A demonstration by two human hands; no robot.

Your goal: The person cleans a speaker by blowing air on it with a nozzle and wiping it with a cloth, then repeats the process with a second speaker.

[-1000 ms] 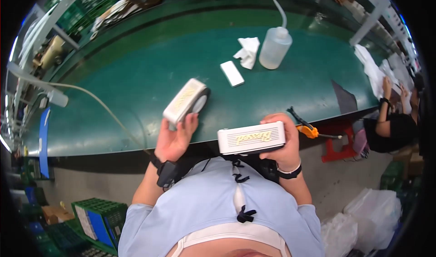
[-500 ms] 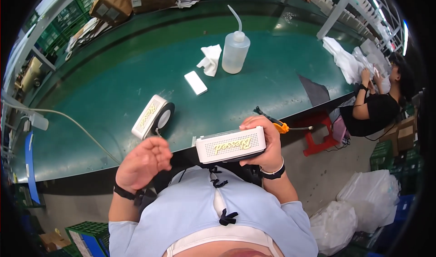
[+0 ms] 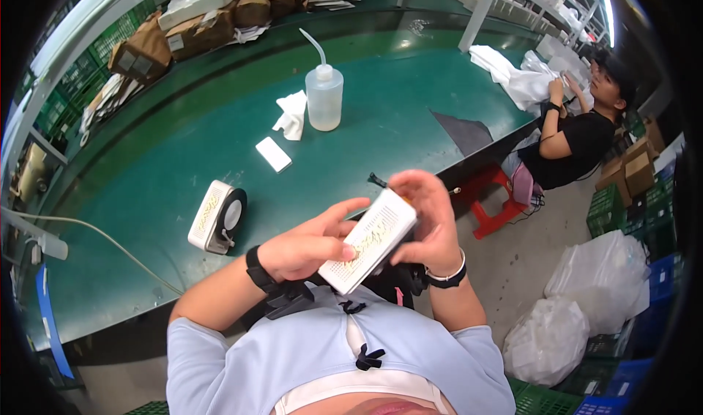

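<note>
A white box-shaped device [image 3: 372, 241] with a dotted, perforated face and yellow raised lettering is held tilted at the table's near edge. My left hand [image 3: 311, 250] grips its lower left side, thumb pressed on the lettered face. Around its upper right end curls my right hand [image 3: 432, 221], with the thumb by the dark lower side; how firmly it holds is hard to see. Left of my hands a similar white device [image 3: 207, 213] stands on the table, showing a black ring around a white disc. Partly hidden behind my right hand is a dark tool tip [image 3: 376, 180].
On the green table [image 3: 220, 122] are a squeeze bottle [image 3: 324, 100] with bent spout, a crumpled white cloth [image 3: 291, 115], a white block [image 3: 273, 154] and a grey sheet [image 3: 463, 131]. A pale cable [image 3: 110, 240] crosses the left. A co-worker [image 3: 578, 133] handles white material at right, near a red stool [image 3: 489, 202].
My left hand has come over from the left and taken hold of the white device. The device has turned from level to steeply tilted, its right end raised. The view has shifted right.
</note>
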